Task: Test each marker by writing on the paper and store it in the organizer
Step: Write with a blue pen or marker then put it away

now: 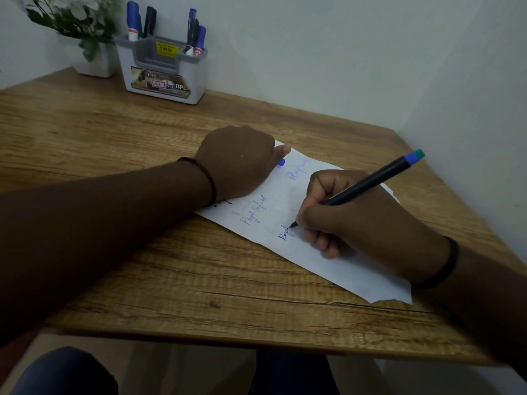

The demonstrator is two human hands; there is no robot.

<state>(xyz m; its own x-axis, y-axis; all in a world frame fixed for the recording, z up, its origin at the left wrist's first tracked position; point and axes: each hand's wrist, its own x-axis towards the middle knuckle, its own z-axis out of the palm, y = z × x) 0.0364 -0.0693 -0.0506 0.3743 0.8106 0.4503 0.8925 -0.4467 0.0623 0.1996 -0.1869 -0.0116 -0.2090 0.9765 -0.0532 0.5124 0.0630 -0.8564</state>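
Observation:
My right hand [356, 215] grips a black marker [376, 178] with a blue and green end, its tip touching the white paper [313, 260] beside a freshly written blue word. The sheet carries several handwritten words. My left hand [239, 161] rests on the paper's far left corner with fingers curled round a small blue cap [281, 162], of which only the end shows. The grey organizer [162, 69] stands at the back left of the table with several blue and black markers [196, 32] upright in its two side compartments.
A white pot with a leafy plant [85, 32] stands left of the organizer in the corner. The wooden table [142, 252] meets walls at the back and right. My knees show below the front edge.

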